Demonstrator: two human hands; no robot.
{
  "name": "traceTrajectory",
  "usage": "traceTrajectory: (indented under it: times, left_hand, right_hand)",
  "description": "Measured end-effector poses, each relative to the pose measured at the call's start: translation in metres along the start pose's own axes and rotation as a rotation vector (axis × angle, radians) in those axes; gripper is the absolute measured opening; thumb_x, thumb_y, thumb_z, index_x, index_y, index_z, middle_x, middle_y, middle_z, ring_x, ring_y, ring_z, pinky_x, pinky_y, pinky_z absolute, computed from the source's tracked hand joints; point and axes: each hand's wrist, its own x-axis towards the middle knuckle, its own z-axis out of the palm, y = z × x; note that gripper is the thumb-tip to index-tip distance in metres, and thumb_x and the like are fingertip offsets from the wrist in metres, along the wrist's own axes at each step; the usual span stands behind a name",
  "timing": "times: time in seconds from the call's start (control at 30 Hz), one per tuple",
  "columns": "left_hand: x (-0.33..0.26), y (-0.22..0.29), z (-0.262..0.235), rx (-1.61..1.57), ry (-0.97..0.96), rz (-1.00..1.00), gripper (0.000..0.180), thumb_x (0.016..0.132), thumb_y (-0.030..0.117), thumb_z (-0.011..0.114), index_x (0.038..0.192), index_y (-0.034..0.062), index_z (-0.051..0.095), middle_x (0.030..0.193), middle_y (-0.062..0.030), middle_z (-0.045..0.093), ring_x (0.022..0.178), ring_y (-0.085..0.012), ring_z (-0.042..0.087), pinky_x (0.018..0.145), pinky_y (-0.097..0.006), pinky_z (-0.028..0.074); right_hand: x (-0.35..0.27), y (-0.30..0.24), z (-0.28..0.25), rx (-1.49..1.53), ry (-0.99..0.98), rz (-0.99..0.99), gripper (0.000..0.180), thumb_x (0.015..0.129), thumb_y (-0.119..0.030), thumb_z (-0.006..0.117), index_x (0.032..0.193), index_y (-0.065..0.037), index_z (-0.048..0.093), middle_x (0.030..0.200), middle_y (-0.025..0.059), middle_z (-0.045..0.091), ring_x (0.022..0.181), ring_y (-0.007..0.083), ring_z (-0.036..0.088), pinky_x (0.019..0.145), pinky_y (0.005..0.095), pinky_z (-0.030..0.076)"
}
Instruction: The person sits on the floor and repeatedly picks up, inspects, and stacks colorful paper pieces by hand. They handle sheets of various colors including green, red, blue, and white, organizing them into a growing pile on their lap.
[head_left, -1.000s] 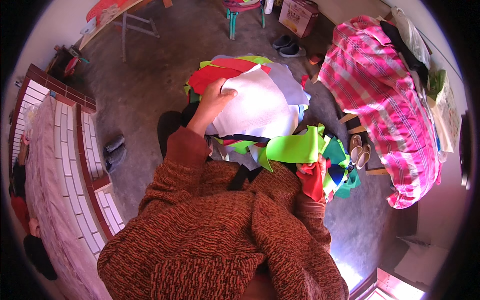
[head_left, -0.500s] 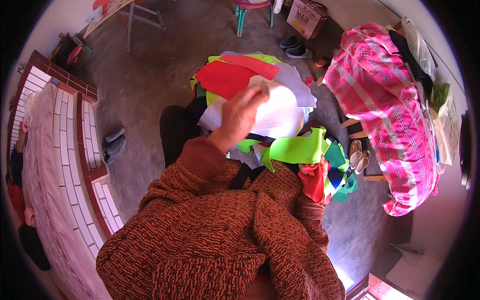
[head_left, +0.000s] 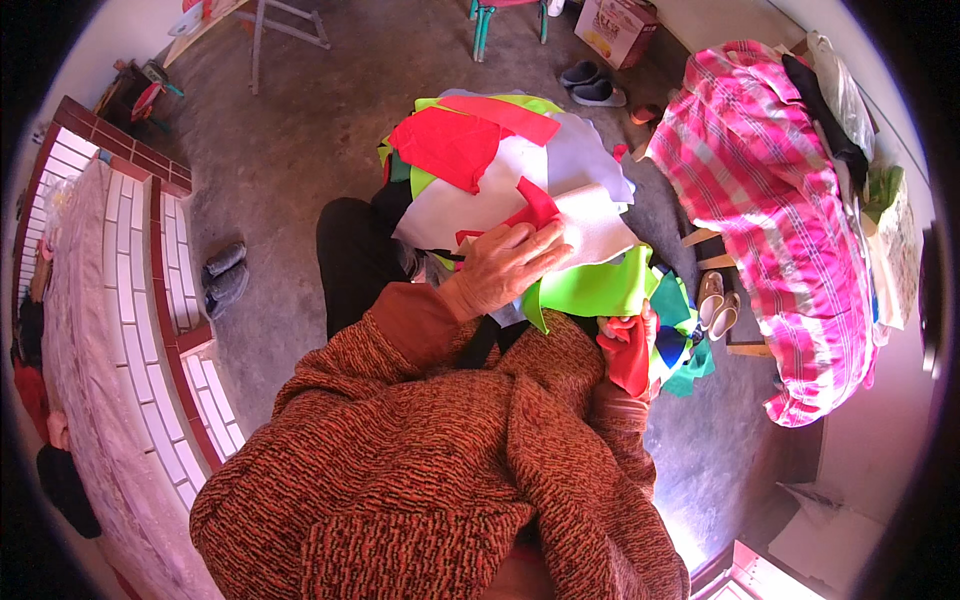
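Observation:
A heap of cloth pieces lies on my lap: red pieces, a white piece, lime green ones and a pale lilac one. My left hand lies on the heap with its fingers closed over the near edge of the white piece, touching a small red scrap. Low on the right, my right hand is mostly hidden and grips a red cloth beside blue and teal scraps. My rust knit sweater fills the lower picture.
A pink checked cloth covers a bulky thing at right, with sandals beside it. Dark shoes sit on the concrete floor at left by a tiled ledge. A cardboard box, grey slippers and stool legs stand at the back.
My left hand has drawn the white piece from the far side of the heap back toward my body, uncovering the red pieces. The right hand has stayed in place.

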Motion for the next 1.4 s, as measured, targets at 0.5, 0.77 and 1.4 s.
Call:
traceTrajectory:
  times: [0.5, 0.77, 1.4]
  left_hand:
    - [0.003, -0.015, -0.005, -0.259, 0.038, -0.576, 0.059, 0.056, -0.003, 0.074, 0.11, 0.0056, 0.052, 0.096, -0.0144, 0.056, 0.09, -0.037, 0.058, 0.074, -0.04, 0.049]
    - [0.011, -0.061, -0.038, -1.206, 0.415, -0.928, 0.017, 0.082, 0.001, 0.056, 0.097, 0.0029, 0.064, 0.089, -0.0036, 0.065, 0.081, -0.0132, 0.061, 0.074, -0.029, 0.05]
    - [-0.039, -0.152, -0.108, -0.399, 1.202, -1.015, 0.031, 0.086, 0.012, 0.063, 0.113, 0.0015, 0.054, 0.103, -0.0116, 0.061, 0.094, -0.0263, 0.061, 0.079, -0.04, 0.051]
  right_hand:
    - [-0.008, 0.006, 0.005, -0.357, 0.293, -0.141, 0.028, 0.091, -0.04, 0.052, 0.079, -0.015, 0.05, 0.067, -0.0018, 0.052, 0.055, 0.009, 0.048, 0.045, 0.0217, 0.036]
    - [-0.004, -0.001, -0.002, -0.258, 0.067, -0.054, 0.027, 0.093, -0.043, 0.048, 0.085, -0.017, 0.049, 0.067, -0.0047, 0.048, 0.055, 0.0058, 0.043, 0.045, 0.0195, 0.035]
    - [-0.009, -0.002, 0.013, -0.301, 0.198, -0.051, 0.03, 0.09, -0.044, 0.052, 0.08, -0.017, 0.049, 0.067, -0.0042, 0.047, 0.056, 0.0077, 0.044, 0.044, 0.0191, 0.034]
